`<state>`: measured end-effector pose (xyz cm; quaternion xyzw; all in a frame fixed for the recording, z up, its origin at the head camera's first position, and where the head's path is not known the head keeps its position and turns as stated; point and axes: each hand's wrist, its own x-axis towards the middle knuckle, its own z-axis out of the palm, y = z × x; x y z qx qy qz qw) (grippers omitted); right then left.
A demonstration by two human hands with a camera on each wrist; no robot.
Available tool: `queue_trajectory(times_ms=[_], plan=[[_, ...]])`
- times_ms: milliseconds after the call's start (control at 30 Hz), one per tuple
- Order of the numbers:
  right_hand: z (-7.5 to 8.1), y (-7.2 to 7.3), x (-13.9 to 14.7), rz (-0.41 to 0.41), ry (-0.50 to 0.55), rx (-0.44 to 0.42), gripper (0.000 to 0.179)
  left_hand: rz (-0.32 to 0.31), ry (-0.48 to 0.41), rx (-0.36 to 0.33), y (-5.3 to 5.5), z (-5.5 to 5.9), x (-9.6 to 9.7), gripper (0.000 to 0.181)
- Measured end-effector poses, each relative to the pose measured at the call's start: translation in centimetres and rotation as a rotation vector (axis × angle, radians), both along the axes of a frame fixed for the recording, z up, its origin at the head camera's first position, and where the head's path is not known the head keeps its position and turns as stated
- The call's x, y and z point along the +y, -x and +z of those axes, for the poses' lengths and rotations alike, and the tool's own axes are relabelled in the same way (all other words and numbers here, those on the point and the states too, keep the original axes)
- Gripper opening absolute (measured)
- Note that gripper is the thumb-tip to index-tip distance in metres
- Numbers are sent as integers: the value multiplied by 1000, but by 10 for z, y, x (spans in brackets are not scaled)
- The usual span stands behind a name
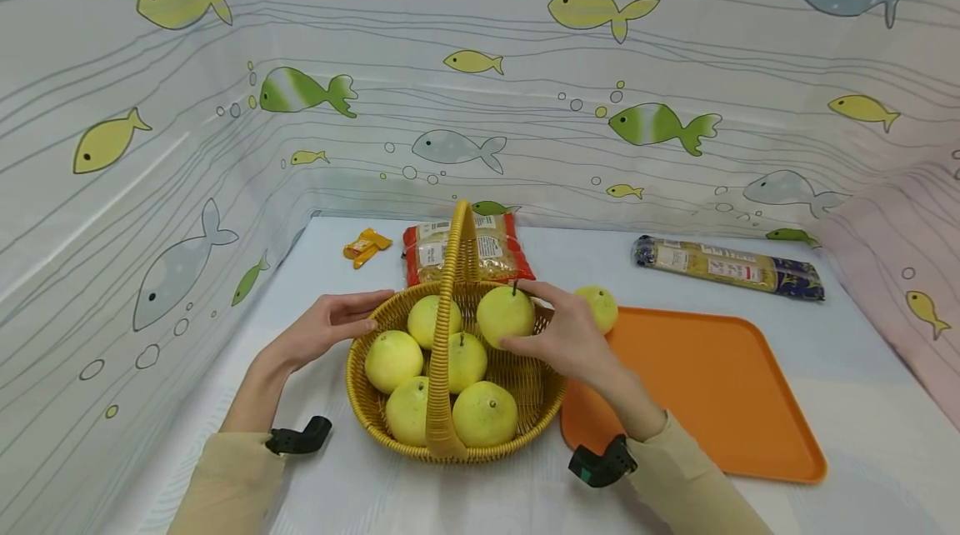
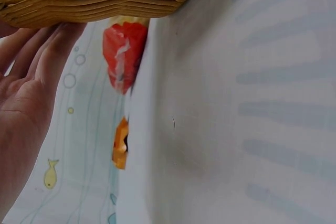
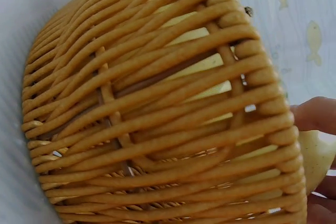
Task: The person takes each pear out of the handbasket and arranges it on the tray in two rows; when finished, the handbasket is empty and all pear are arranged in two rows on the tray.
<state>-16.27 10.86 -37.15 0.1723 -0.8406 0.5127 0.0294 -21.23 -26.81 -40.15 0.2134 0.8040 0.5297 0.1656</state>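
A yellow wicker basket with a tall arched handle holds several round yellow-green pears, among them a front pear. My right hand grips another pear at the basket's back right, thumb on the near side and fingers behind it. In the right wrist view the woven wall hides most of that hand. At the basket's left rim, my left hand touches the outside with nearly straight fingers. The left wrist view shows those fingers against the weave from below.
Right of the basket lies an orange tray, with one loose pear by its back left corner. Behind stand a red-edged clear packet, small orange wrapped pieces and a long noodle-like packet. A fish-print curtain surrounds the table.
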Motion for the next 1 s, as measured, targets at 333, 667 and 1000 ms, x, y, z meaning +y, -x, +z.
queue_trajectory(times_ms=[333, 667, 1000], plan=[[7, 0, 8, 7, 5, -5, 75, 0, -10, -10, 0, 2, 1, 54], [15, -2, 29, -43, -1, 19, 76, 4, -17, -17, -1, 1, 2, 55], [24, -8, 65, -117, 6, 53, 76, -4, -23, -13, -1, 0, 0, 55]])
